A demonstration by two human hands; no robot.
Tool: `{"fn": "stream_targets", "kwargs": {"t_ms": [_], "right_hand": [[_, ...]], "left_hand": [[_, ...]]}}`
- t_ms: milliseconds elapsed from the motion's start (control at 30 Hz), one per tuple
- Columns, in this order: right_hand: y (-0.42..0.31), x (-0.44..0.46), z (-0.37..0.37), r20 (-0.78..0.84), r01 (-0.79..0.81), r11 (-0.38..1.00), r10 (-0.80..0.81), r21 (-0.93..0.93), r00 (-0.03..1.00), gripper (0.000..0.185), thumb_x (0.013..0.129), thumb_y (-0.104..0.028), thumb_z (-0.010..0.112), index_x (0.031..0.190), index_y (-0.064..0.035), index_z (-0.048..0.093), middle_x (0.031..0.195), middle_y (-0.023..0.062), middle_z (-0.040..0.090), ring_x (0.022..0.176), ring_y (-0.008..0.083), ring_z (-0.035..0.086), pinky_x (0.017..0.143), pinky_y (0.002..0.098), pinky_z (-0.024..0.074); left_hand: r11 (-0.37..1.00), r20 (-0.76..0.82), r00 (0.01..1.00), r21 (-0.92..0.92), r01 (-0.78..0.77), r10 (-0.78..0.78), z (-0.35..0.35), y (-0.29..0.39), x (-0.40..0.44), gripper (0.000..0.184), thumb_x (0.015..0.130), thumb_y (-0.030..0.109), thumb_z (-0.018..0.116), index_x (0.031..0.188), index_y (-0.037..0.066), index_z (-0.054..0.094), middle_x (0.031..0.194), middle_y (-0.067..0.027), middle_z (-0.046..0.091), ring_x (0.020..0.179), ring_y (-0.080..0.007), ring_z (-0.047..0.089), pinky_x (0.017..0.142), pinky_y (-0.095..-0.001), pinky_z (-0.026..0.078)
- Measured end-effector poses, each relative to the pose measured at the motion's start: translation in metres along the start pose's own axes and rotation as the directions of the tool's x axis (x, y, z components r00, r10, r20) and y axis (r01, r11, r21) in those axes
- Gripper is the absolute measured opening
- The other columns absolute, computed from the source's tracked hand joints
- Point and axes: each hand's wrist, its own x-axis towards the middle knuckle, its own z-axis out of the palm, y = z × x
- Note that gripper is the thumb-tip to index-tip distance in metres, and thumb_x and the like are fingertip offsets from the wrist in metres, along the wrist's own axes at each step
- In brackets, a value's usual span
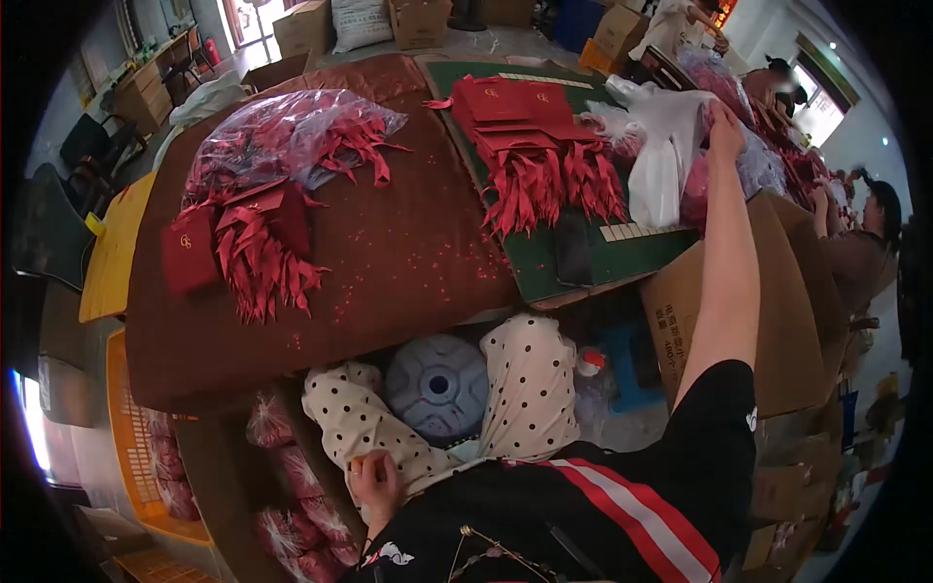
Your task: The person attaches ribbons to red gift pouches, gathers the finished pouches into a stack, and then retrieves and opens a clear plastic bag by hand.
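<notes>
My right hand reaches far forward on the right, its fingers closed at the upper edge of a white plastic bag. The bag lies crumpled on the green mat, next to a stack of red gift bags with red ribbons. My left hand rests on my thigh, its fingers loosely bent and apart, with nothing visible in them. On the brown cloth, a clear plastic bag covers more red ribboned bags. A dark flat object lies at the mat's front edge.
Small red bits dot the brown cloth. A large cardboard box stands under my right arm. Wrapped red bundles sit in a box at lower left, beside an orange crate. Other people work at the right.
</notes>
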Motion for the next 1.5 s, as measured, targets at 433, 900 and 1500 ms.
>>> {"fn": "stream_targets", "kwargs": {"t_ms": [433, 900, 1500], "right_hand": [[-0.231, -0.393, 0.055, 0.95, -0.263, 0.946, -0.245, 0.191, -0.192, 0.007, 0.085, 0.002, 0.067, 0.092, -0.001, 0.069, 0.086, 0.0068, 0.068, 0.078, 0.0144, 0.064, 0.073, 0.0281, 0.0502], [-0.162, -0.635, 0.03, 0.614, -0.399, 0.695, 0.077, -0.598, -0.786, 0.025, 0.093, -0.019, 0.068, 0.112, -0.0041, 0.068, 0.096, 0.0006, 0.066, 0.088, 0.0107, 0.059, 0.077, 0.0264, 0.0484], [0.016, -0.578, 0.072, 0.898, -0.776, 0.529, 0.427, -0.343, -0.106, 0.028, 0.096, -0.026, 0.068, 0.118, -0.0083, 0.069, 0.101, -0.0034, 0.067, 0.091, 0.0071, 0.06, 0.079, 0.024, 0.0453]], "left_hand": [[0.401, 0.495, 0.868, -0.79, 0.464, -0.03, 0.0, 0.033, 0.06, 0.058, 0.096, 0.044, 0.062, 0.138, 0.004, 0.054, 0.125, -0.0083, 0.062, 0.115, -0.017, 0.055, 0.093, -0.0311, 0.043], [0.132, 0.552, 0.833, -0.829, 0.544, 0.038, -0.049, 0.038, 0.04, 0.05, 0.093, 0.018, 0.068, 0.138, 0.0, 0.055, 0.126, -0.0099, 0.066, 0.117, -0.0188, 0.062, 0.102, -0.036, 0.048], [-0.126, 0.503, 0.838, -0.864, 0.487, -0.211, -0.042, -0.049, 0.019, 0.043, 0.097, 0.018, 0.062, 0.136, 0.001, 0.054, 0.116, -0.0094, 0.069, 0.101, -0.0202, 0.069, 0.087, -0.0337, 0.057]]}}
